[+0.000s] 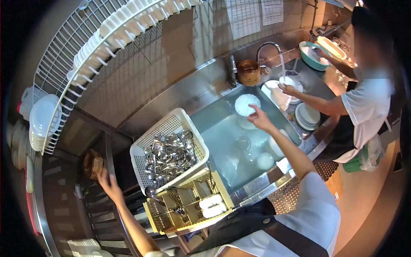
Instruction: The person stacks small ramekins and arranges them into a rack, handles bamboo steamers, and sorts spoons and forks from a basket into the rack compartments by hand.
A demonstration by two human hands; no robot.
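The right hand (258, 118) reaches a round white dish (247, 105) near the far right corner of the water-filled sink (214, 128); its grip is unclear. The left hand (110, 187) spreads wide near a slatted rack (100, 216), below the tiled wall (171, 60).

The silvery cutlery (169, 156) looks like glossy, smooth metal, heaped inside the white, perforated plastic basket (139, 156), whose rim has a soft shine. The yellow divided cutlery tray (222, 188) seems to be duller plastic. Along the sink's far edge, the brushed grey metal wall panel (158, 103) reflects in streaks (rather blurry ones), while the curved silver faucet (268, 43) is polished metal. The white printed sheets (244, 19) look like matt paper.
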